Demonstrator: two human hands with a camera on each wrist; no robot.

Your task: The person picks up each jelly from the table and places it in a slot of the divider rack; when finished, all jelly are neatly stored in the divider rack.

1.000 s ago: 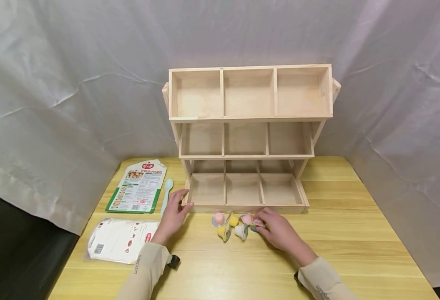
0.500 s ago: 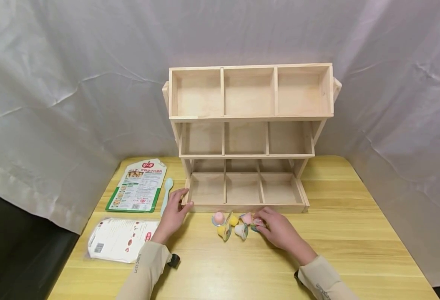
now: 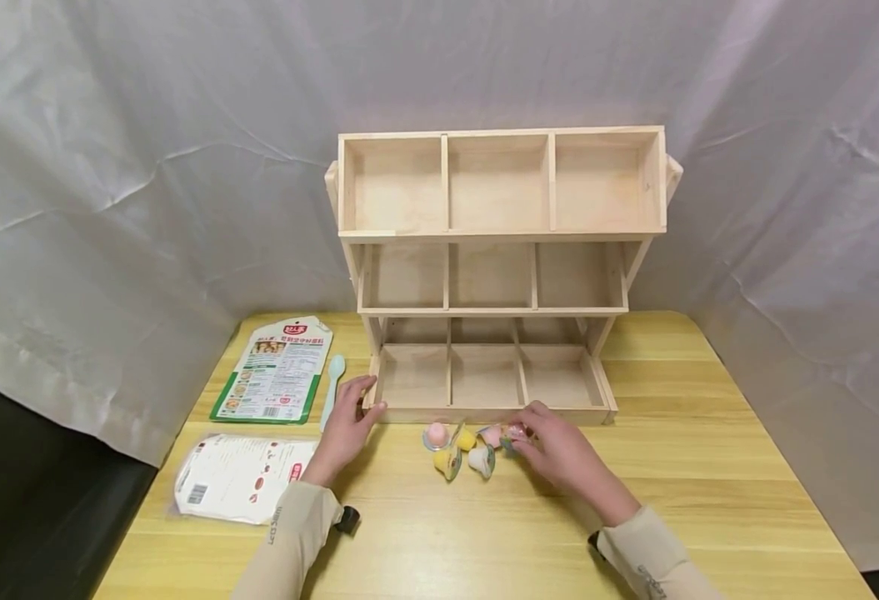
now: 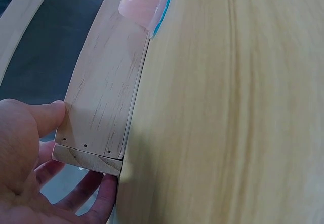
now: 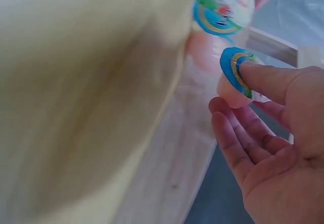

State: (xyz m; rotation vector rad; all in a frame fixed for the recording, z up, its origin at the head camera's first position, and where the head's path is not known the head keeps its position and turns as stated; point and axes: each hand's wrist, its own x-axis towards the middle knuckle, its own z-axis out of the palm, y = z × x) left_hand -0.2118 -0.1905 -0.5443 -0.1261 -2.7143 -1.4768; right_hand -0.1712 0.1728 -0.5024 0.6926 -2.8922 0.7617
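Between thumb and fingers of the right hand, a pink jelly cup sits pinched; other cups lie just left of it; farther left, the half-curled left hand grips a corner of a wooden rack.

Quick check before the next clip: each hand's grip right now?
Left hand: closed, holding the wooden rack at its lower front left corner.
Right hand: closed, pinching a small pink cup with a blue-edged lid.
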